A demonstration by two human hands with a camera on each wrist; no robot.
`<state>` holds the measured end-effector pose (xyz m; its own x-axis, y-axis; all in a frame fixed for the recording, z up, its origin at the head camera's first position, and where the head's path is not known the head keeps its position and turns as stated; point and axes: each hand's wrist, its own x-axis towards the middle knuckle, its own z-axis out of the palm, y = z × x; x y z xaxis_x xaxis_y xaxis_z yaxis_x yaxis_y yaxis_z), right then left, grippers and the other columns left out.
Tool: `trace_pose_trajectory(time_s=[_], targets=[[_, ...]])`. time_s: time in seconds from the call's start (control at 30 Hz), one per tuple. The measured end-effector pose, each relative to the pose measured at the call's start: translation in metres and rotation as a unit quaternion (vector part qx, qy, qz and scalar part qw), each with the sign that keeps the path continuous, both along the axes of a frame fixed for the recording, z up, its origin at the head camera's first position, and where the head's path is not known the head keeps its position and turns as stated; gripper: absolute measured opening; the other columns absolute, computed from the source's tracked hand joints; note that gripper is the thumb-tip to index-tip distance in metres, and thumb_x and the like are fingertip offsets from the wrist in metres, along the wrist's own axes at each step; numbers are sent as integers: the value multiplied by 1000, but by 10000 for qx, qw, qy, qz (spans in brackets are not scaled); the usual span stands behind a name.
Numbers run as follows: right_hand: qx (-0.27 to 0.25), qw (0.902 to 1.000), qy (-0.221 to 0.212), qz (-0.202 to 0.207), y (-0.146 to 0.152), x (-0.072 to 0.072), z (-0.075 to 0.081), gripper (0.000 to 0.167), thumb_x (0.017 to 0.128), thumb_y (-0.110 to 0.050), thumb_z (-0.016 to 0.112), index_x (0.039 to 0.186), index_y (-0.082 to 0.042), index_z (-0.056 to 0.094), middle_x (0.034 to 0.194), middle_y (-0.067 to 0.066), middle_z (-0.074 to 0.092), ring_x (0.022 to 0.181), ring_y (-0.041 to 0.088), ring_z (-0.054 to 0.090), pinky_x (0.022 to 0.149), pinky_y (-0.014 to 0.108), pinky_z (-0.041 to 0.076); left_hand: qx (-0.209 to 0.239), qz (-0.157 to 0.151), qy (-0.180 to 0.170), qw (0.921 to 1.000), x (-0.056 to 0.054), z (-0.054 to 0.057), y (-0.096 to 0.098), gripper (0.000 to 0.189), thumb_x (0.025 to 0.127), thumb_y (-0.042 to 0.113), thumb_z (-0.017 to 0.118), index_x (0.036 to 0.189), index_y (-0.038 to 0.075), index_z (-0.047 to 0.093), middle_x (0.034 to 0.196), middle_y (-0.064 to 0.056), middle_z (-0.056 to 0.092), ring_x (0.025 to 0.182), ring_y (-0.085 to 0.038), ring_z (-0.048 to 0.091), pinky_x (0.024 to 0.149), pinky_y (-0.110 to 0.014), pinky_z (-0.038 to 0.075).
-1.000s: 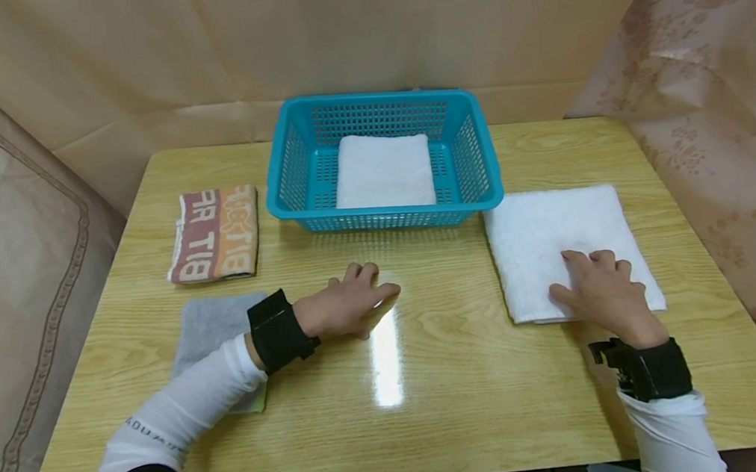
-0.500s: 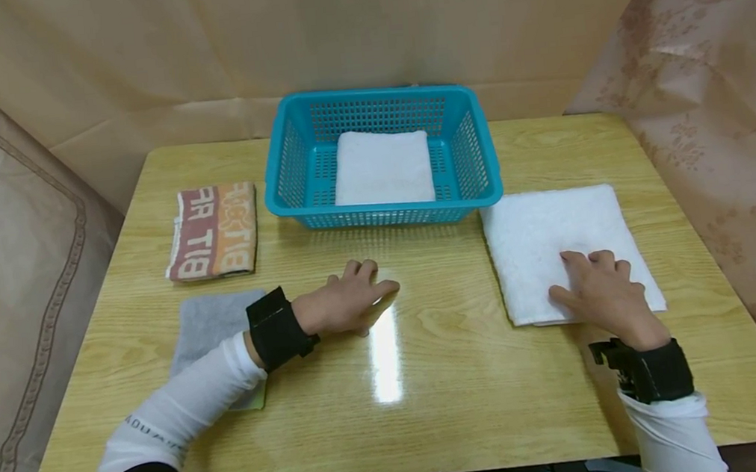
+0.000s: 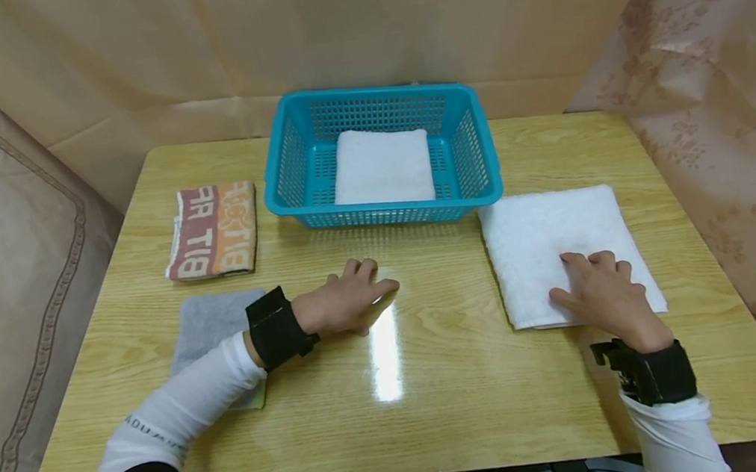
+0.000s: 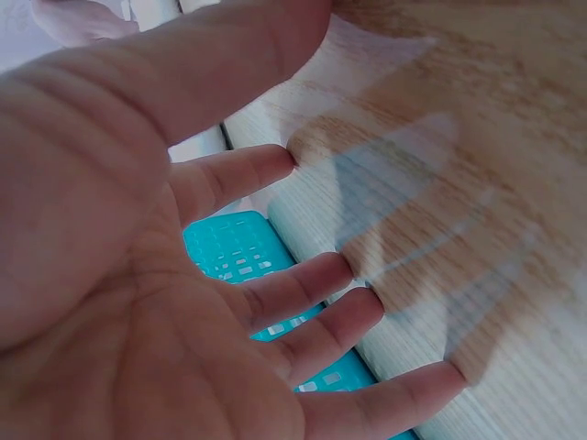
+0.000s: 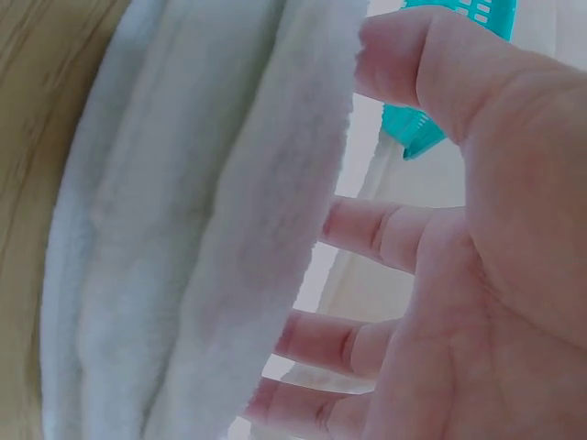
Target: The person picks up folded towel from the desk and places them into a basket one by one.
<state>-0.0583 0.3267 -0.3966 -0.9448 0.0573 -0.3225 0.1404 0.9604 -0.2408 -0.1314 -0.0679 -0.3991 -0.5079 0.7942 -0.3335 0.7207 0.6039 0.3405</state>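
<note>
My left hand (image 3: 343, 299) rests with spread fingertips on the bare tabletop left of centre; the left wrist view shows nothing in its palm. On the right, my right hand (image 3: 602, 295) touches the top of a large folded white towel (image 3: 546, 229) with its fingertips. In the right wrist view the thick folded layers of that towel (image 5: 183, 220) stand out beside the spread fingers, the palm raised off it. A smaller folded white towel (image 3: 383, 166) lies inside the blue plastic basket (image 3: 386, 214) at the back centre.
A folded towel with red and orange lettering (image 3: 212, 232) lies at the left. Nearer, a grey cloth (image 3: 207, 330) is partly hidden under the left forearm. The wooden table (image 3: 460, 401) ends at a front edge close to the body; hanging drapes (image 3: 360, 28) surround it.
Both hands keep their places. The scene has shifted very slightly upward at the back, as from a small head movement; the towels and basket otherwise look the same.
</note>
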Motion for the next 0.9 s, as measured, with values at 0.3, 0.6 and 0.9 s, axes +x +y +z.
trace_pose_trajectory(time_s=[0.3,0.6,0.9], targets=[[-13,10000,-61,35,-1,2,3,71,94,-42,59,145,3,37,133,44,30,117,64,27,74,74,38,5,-23,46,10000,0,0,0,75,87,22,79,149,17,39,142,-23,34,122,-39,38,82,-54,46],[-56,9999,-26,136,-2,5,3,69,94,-40,59,142,5,39,129,45,30,110,64,30,66,69,42,-58,2,39,10000,0,1,0,76,86,23,80,149,17,38,143,-23,33,125,-40,37,82,-54,47],[-85,9975,685,150,-6,-1,4,55,98,-39,59,124,10,57,125,44,38,115,64,31,75,73,37,-79,99,-170,9998,1,0,3,77,85,22,81,149,18,39,142,-21,33,125,-40,34,83,-56,46]])
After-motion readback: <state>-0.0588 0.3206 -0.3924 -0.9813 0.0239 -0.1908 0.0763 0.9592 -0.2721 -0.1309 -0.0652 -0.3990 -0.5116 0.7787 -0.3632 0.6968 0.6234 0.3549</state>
